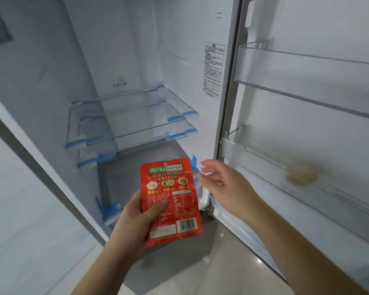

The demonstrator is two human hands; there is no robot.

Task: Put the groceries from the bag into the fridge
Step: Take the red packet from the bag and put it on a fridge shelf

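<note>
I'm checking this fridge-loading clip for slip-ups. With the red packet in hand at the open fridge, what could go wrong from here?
1. The left hand pinches the red packet only near its lower half; the floppy top might catch a glass shelf edge going in.
2. Blue tape shows at the shelf corners; a nudge might shift a shelf.
3. The open right hand hovers near the door bin and might bump it.
</note>
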